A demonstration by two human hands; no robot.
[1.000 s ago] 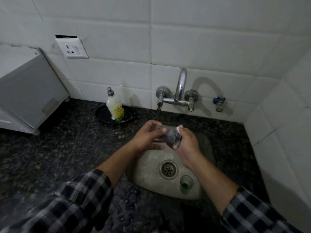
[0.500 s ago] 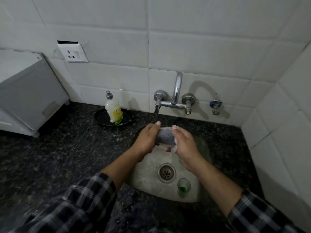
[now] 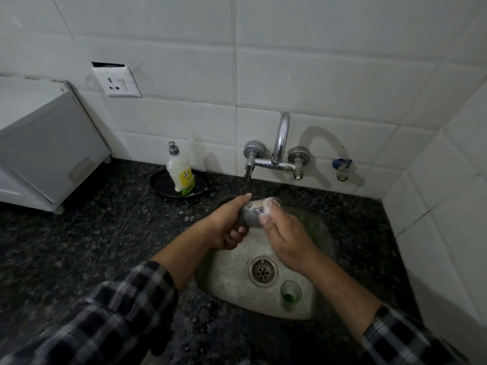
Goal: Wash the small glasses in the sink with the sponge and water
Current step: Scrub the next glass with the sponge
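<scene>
Dark-and-white plaid shirt sleeves (image 3: 126, 306) cover both upper forearms.

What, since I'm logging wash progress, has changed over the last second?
The right hand slid back along the soapy glass, baring its rim; the left hand still grips its base. The second glass in the sink and the soap bottle stayed put.

Dim light, tap (image 3: 279, 143) shadow on tiles, blurred edges, wide-angle bending
</scene>
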